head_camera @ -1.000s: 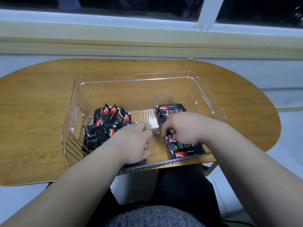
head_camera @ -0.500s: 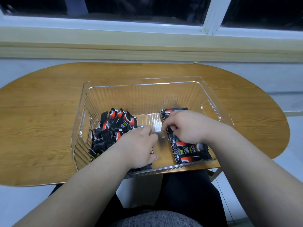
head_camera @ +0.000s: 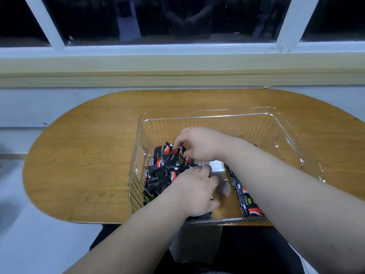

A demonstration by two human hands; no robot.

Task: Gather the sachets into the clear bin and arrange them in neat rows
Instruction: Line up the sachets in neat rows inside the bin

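A clear ribbed bin [head_camera: 286,135] stands on the wooden table. In its left half lies a loose heap of black and red sachets [head_camera: 160,175]. A flat row of the same sachets [head_camera: 246,198] lies along the right of the bin floor, partly under my right forearm. My right hand [head_camera: 199,143] has crossed over to the heap and pinches a sachet at its far edge. My left hand [head_camera: 193,192] lies on the near side of the heap, fingers curled down into the sachets; what it holds is hidden.
The oval wooden table [head_camera: 83,163] stands against a wall under a window sill [head_camera: 177,76]. The bin's near wall overhangs the table's front edge above my lap. Grey floor shows to the left.
My right hand left the right-hand row and reached across to the far side of the heap. The left hand stayed on the heap. The camera view swung left.
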